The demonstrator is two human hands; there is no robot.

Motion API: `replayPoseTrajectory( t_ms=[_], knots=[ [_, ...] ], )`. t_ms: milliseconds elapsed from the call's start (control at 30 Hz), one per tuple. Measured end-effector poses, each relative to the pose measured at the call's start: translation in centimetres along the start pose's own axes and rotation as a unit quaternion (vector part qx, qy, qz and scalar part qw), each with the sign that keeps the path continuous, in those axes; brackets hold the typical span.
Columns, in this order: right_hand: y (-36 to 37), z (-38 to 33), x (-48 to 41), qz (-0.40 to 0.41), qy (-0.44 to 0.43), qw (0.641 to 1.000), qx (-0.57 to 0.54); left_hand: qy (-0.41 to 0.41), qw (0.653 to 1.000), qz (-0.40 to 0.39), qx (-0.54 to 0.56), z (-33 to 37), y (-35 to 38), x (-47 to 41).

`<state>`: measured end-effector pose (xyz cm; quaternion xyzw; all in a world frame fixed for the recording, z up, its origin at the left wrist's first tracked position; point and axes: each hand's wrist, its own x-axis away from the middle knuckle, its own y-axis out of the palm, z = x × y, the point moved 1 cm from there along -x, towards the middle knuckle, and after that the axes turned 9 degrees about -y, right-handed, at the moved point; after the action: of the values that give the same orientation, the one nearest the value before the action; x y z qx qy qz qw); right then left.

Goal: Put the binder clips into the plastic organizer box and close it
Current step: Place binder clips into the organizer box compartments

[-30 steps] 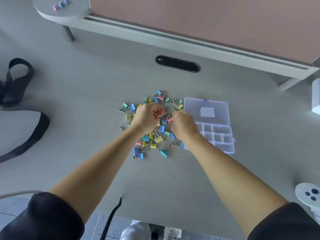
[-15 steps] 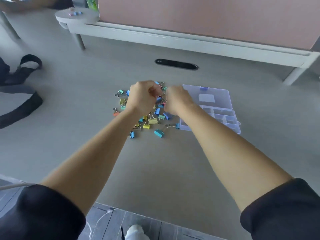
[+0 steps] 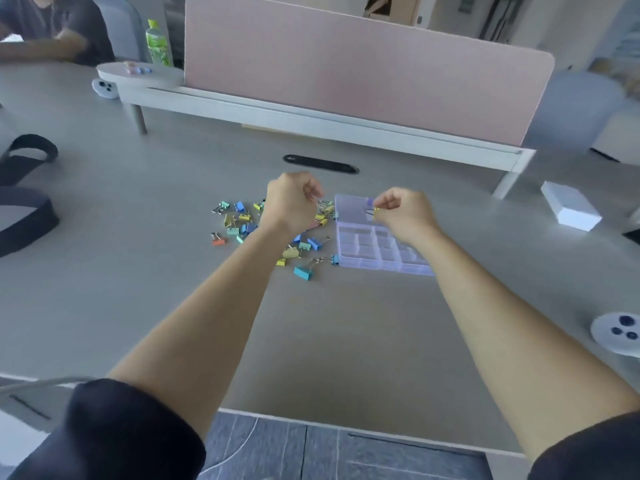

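A heap of coloured binder clips (image 3: 273, 233) lies on the grey table, just left of a clear plastic organizer box (image 3: 374, 247) whose lid (image 3: 349, 207) lies open at the far side. My right hand (image 3: 401, 211) hovers over the box and pinches a yellow binder clip (image 3: 375, 210) by its wire handles. My left hand (image 3: 292, 200) is raised above the heap with its fingers curled; metal glints at its fingertips, but I cannot tell whether it holds a clip.
A pink divider panel (image 3: 363, 64) on a white rail closes the far side. A black strap (image 3: 24, 188) lies at the left, a white box (image 3: 569, 209) at the right, a white controller (image 3: 620, 332) near the right edge. Another person sits far left beside a green bottle (image 3: 157, 43).
Both hands have lifted off the heap and moved apart. The right hand has carried a yellow clip over the open box. The camera has tilted up, showing more of the room.
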<state>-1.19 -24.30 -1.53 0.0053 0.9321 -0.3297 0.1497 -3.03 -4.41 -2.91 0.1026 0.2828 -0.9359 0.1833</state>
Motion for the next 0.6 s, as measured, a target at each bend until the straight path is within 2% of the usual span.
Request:
replayPoseTrajectory(
  t_ms=[133,300,400,533,600],
  knots=[
    [-0.5,2.1,-1.0,0.006,-0.013,1.0,0.026,0.03,0.998,-0.032,-0.033,0.8,2.4,-2.2],
    [-0.8,4.8,-3.3,0.001,-0.016,1.0,-0.027,0.016,0.997,-0.048,-0.054,2.1,5.4,-4.5],
    [-1.3,5.7,-3.9,-0.018,-0.022,0.997,-0.068,0.009,0.996,-0.063,-0.065,2.6,6.6,-5.3],
    [-1.3,6.9,-3.6,-0.059,-0.066,0.994,-0.071,0.024,0.992,-0.098,-0.079,3.0,7.5,-5.1],
    [-0.9,7.7,-3.6,-0.064,-0.075,0.992,-0.078,0.021,0.987,-0.135,-0.083,2.9,7.3,-5.1]
  ],
)
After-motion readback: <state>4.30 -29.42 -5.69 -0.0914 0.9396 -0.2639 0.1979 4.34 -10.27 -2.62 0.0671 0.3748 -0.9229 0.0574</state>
